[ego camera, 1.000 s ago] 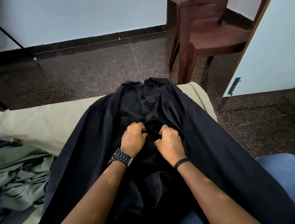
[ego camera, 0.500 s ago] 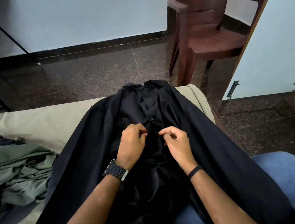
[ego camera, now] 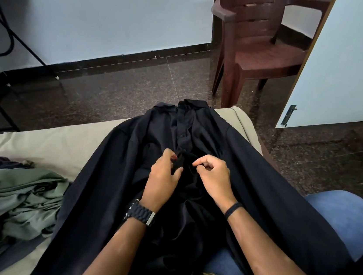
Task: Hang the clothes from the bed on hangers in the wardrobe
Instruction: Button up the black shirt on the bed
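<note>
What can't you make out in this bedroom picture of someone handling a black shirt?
All in the head view:
- A hanger in the black shirt: the fabric would hide one.
- What the left hand and right hand pinch at the placket: dark on dark, too small.
- The wardrobe interior: only a white door shows, cut off by the right edge.
- The number of garments in the green pile: crumpled, cut off by the left edge.

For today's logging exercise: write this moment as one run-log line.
stage: buttoning | left hand: pinches placket | right hand: pinches placket | black shirt: flat on bed | green clothes: waiting
</note>
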Demonstrator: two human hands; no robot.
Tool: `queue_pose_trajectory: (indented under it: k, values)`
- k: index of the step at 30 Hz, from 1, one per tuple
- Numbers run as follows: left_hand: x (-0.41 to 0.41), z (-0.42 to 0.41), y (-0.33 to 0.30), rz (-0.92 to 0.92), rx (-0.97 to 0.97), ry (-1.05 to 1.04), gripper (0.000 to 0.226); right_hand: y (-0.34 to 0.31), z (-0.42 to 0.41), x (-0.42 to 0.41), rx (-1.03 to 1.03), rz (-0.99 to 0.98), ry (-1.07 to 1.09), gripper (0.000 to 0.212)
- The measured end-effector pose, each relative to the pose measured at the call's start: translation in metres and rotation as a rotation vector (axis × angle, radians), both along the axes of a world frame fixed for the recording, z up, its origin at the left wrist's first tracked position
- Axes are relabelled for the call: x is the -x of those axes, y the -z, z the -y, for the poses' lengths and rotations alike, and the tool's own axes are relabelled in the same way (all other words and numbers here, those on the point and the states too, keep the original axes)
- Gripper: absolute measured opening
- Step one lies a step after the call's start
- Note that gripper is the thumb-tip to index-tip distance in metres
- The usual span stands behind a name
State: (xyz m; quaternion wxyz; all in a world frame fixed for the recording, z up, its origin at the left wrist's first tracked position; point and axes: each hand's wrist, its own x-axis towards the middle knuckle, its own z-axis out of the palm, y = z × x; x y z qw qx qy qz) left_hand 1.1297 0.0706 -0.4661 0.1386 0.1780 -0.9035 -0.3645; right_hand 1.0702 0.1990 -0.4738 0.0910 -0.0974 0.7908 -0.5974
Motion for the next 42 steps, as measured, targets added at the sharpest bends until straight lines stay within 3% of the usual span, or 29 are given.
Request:
queue_pose_trajectory:
  k: [3, 6, 8, 13, 17, 24, 30, 34, 38, 42]
  values:
    - [-0.005, -0.002, 0.002, 0.14, 0.227, 0.031, 0.038, -0.002, -0.001, -0.002, 0.02, -0.012, 0.001, 0.033]
    - [-0.009, -0.002, 0.004, 0.267, 0.432, -0.01, 0.027, -0.003, 0.001, -0.004, 0.037, -0.005, 0.034, 0.024]
    - [-0.01, -0.002, 0.003, 0.223, 0.443, -0.039, 0.02, -0.004, 0.0, -0.005, 0.033, -0.004, 0.05, 0.016]
    - [-0.007, -0.002, -0.011, -0.002, 0.053, -0.166, 0.008, -0.007, -0.001, -0.006, 0.054, -0.044, 0.05, 0.022]
    - [-0.004, 0.001, -0.022, -0.017, -0.259, -0.206, 0.013, -0.011, -0.001, -0.007, 0.141, -0.018, 0.004, 0.034]
    - [-0.004, -0.002, -0.034, -0.052, -0.461, -0.107, 0.009, -0.019, -0.003, -0.013, 0.236, -0.042, -0.052, 0.041]
    - [-0.012, -0.008, -0.033, 0.091, -0.596, 0.012, 0.042, -0.014, -0.009, -0.016, 0.133, -0.083, -0.085, 0.036]
    - [-0.016, -0.01, -0.024, 0.008, -0.676, -0.05, 0.027, -0.008, -0.007, -0.02, -0.009, -0.12, -0.124, 0.046]
    - [-0.016, -0.014, -0.018, -0.091, -0.792, -0.129, 0.022, -0.009, -0.005, -0.025, 0.013, -0.262, -0.04, 0.046]
    - [-0.014, -0.021, -0.016, -0.097, -0.779, -0.161, 0.019, -0.011, -0.005, -0.03, 0.061, -0.33, -0.035, 0.045]
